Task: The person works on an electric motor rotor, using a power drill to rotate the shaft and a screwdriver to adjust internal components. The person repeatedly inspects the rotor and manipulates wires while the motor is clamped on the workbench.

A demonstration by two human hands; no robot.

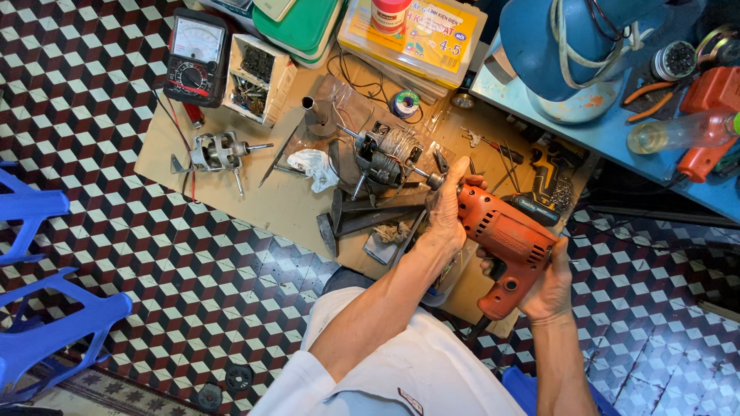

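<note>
My right hand [546,286] grips the handle of an orange electric drill [505,237]. My left hand [449,209] wraps around the drill's front end, near the chuck [436,181]. The chuck meets the shaft of a small electric motor [387,155] with bare windings, which lies on a brown board [262,200] on the tiled floor. A hammer [358,221] lies just below the motor, close to my left wrist.
A multimeter [196,58], a box of screws [253,77], a metal motor part [216,152], a white rag [317,168] and a black cordless drill [549,189] lie about the board. Blue plastic stools [38,308] stand left. A blue shelf [609,127] with tools runs at right.
</note>
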